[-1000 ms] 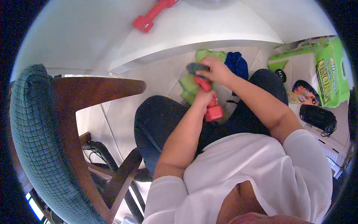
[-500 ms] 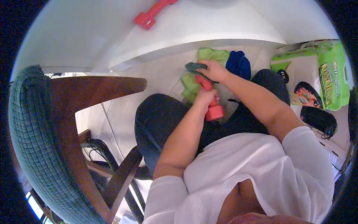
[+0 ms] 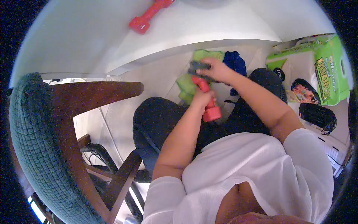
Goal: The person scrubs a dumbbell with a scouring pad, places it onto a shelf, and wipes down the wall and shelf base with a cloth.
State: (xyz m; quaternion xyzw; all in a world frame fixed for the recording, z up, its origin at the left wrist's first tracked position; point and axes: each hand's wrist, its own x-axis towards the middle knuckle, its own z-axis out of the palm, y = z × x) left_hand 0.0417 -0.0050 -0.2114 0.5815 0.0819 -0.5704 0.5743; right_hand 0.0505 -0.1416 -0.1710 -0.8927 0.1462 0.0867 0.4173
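Note:
My left hand [image 3: 203, 99] is wrapped round the handle of a red dumbbell [image 3: 212, 114], which is tilted above my lap with one end toward me. At its far end, my right hand [image 3: 217, 71] grips a dark, soft-looking piece like a folded cloth [image 3: 198, 67], blurred by motion. This piece is against or just above the dumbbell's far head; contact is hard to make out. Beneath and beyond the hands, a light green cloth [image 3: 187, 89] lies on the floor. A dark blue cloth [image 3: 237, 64] lies to the right of it.
A second red dumbbell [image 3: 140, 24] rests on the white surface [image 3: 209, 26] ahead. To the right stand a green-and-white package [image 3: 333, 71] and a black object with a cord [image 3: 317, 115]. A wooden chair [image 3: 100, 93] with a teal padded cover [image 3: 39, 149] is close on my left.
My right hand has shifted slightly with the dark piece, which is now more blurred, at the dumbbell's far head. My left hand keeps its hold. The whole view has shifted a little.

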